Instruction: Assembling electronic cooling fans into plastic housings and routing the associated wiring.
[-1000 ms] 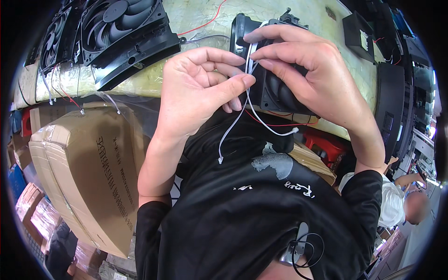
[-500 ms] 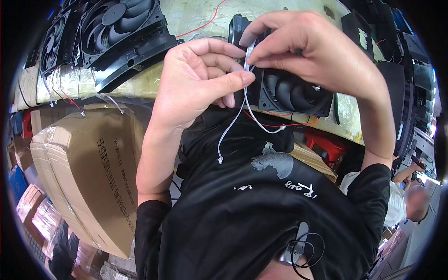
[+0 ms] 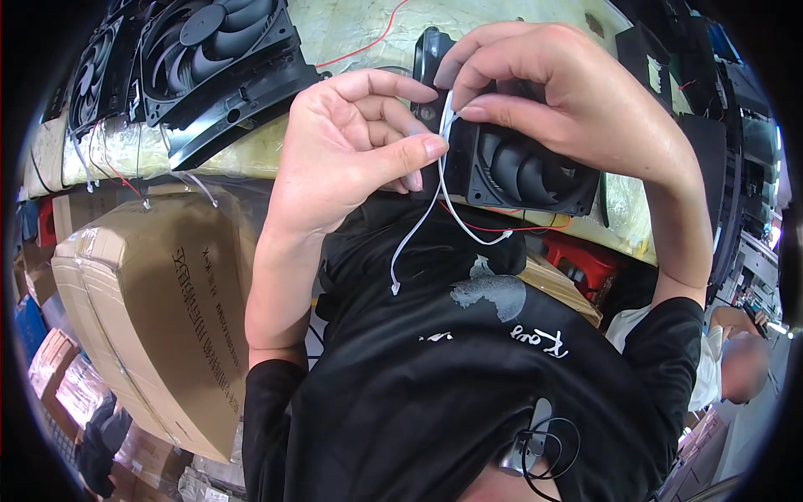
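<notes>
A thin white cable (image 3: 445, 159) hangs from my hands, folded so that two ends dangle with small white connectors. My right hand (image 3: 560, 100) pinches its upper part between thumb and fingers. At the strands just below is my left hand (image 3: 335, 159), its thumb tip against the cable and its index finger raised away; the inner contact is partly hidden. Behind and under the hands, a black cooling fan (image 3: 531, 171) sits in a black frame at the table's edge. A thin red wire (image 3: 535, 226) runs along the fan's near side.
More black fans in housings (image 3: 209, 50) stand on the film-covered table (image 3: 351, 33) at the far left. A large cardboard box (image 3: 150, 326) is below left, a red plastic stool (image 3: 577, 263) under the table. Another person (image 3: 728, 360) is at the right.
My right hand has shifted slightly right and its grip on the cable has changed a little. The cable's upper strands now bow apart more. My left hand has barely moved.
</notes>
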`<act>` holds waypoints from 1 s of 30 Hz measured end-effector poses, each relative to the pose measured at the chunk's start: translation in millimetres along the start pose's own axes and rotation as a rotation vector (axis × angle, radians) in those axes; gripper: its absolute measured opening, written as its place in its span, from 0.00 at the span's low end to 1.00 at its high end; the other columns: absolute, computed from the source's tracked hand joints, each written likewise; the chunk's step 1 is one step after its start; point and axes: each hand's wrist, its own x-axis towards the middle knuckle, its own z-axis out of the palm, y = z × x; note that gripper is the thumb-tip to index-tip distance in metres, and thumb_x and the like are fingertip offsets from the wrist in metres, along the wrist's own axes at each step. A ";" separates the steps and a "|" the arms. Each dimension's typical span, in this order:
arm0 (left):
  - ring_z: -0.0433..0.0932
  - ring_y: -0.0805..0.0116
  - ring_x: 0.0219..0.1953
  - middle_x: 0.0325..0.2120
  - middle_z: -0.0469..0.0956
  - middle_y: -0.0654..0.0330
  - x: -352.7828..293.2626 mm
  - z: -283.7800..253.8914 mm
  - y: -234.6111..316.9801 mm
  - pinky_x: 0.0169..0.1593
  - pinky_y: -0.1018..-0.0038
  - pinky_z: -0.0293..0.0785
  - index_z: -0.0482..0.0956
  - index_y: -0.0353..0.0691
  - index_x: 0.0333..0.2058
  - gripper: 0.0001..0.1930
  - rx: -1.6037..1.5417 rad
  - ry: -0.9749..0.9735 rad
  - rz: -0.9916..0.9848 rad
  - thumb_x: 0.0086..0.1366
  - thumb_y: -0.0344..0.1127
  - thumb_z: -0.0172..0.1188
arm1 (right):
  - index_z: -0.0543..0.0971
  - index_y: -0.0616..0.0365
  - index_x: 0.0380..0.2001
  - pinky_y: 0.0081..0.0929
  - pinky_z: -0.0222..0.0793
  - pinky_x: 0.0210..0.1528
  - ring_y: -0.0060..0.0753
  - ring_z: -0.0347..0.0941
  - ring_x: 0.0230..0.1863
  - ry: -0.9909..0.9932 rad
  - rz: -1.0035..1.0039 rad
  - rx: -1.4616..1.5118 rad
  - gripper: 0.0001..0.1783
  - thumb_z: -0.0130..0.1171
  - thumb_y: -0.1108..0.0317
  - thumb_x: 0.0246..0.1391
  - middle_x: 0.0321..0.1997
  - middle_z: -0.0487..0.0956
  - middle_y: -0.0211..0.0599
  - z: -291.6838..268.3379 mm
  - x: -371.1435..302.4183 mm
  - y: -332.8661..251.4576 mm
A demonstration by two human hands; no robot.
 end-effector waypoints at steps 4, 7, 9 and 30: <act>0.78 0.78 0.21 0.23 0.80 0.56 1.7 0.9 0.2 0.24 0.83 0.77 0.74 0.25 0.43 0.18 -0.013 -0.008 0.008 0.54 0.20 0.68 | 0.80 0.64 0.33 0.24 0.71 0.41 0.35 0.77 0.38 0.001 0.022 0.063 0.04 0.61 0.76 0.53 0.42 0.79 0.40 0.4 -0.3 0.7; 0.78 0.78 0.21 0.23 0.80 0.57 1.8 0.1 -0.4 0.23 0.84 0.76 0.74 0.26 0.42 0.18 -0.010 -0.014 0.004 0.54 0.20 0.69 | 0.80 0.64 0.33 0.24 0.71 0.41 0.35 0.77 0.38 -0.002 0.019 0.045 0.04 0.61 0.76 0.53 0.42 0.79 0.40 0.1 -0.6 0.2; 0.78 0.78 0.20 0.23 0.80 0.57 1.8 -0.8 -1.5 0.23 0.84 0.76 0.74 0.26 0.42 0.18 -0.014 -0.016 0.001 0.54 0.21 0.69 | 0.80 0.64 0.33 0.24 0.71 0.41 0.35 0.77 0.37 0.003 0.007 0.039 0.04 0.61 0.76 0.53 0.42 0.79 0.40 1.0 -0.6 0.7; 0.76 0.78 0.20 0.26 0.80 0.55 5.9 0.4 1.7 0.23 0.85 0.71 0.73 0.26 0.45 0.19 0.056 -0.009 -0.027 0.54 0.19 0.67 | 0.80 0.66 0.32 0.35 0.72 0.40 0.48 0.76 0.36 -0.349 0.142 -0.071 0.09 0.60 0.69 0.54 0.34 0.78 0.46 -28.4 24.7 -16.5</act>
